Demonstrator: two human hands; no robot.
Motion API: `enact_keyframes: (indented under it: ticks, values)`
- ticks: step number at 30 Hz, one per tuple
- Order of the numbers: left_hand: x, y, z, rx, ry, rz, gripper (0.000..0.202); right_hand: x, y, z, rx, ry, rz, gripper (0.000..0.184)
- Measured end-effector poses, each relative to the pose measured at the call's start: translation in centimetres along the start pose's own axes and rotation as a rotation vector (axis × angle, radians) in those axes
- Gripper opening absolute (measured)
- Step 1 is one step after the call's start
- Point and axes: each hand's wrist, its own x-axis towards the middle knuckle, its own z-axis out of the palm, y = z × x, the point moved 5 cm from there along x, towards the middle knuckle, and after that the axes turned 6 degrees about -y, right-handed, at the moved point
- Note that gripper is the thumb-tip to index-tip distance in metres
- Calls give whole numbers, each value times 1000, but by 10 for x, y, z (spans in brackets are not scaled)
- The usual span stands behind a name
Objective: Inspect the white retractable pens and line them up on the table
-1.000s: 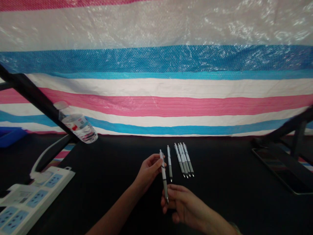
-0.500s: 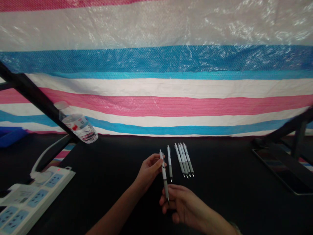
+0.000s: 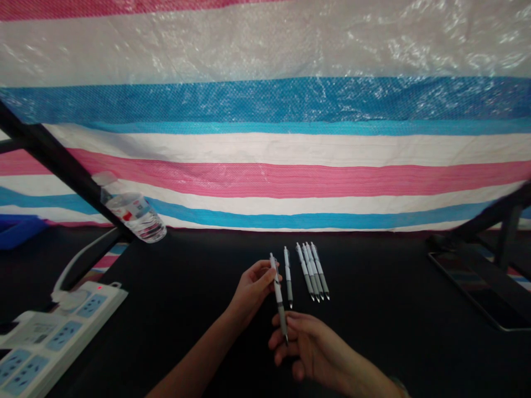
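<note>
My left hand (image 3: pixel 256 284) is closed on a white pen (image 3: pixel 278 296) with a grey grip, holding it near its upper end between thumb and fingers. The pen's tip slants down toward me. Around that tip my right hand (image 3: pixel 305 342) is loosely curled, palm turned up and fingers apart; whether a finger touches the pen I cannot tell. A similar pen (image 3: pixel 288 276) lies alone just to the right of the held one. Further right, several matching pens (image 3: pixel 314 272) lie side by side, their tips toward me.
At the left stand a white power strip (image 3: pixel 70 337) with a plugged-in cable and a tilted clear plastic bottle (image 3: pixel 139 218) by a black frame bar (image 3: pixel 66 168). A dark phone (image 3: pixel 481 290) lies at the right. A striped sheet (image 3: pixel 265 149) hangs behind the black table (image 3: pixel 186 282).
My right hand's fingers have loosened and spread slightly near the pen's tip. The left hand and its pen are almost still; the lying pens have not moved.
</note>
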Motion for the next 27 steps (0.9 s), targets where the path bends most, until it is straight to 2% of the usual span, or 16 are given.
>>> enact_keyframes:
  ticks: [7, 20, 27]
  values:
    - [1, -1, -2, 1, -7, 9, 33, 0, 1, -2, -26, 26, -7, 33]
    - [1, -1, -2, -14, -10, 18, 32, 1, 3, -5, -93, -7, -14, 35]
    - [3, -2, -9, -64, 75, 75, 35, 1, 5, -7, -104, -2, 7, 40]
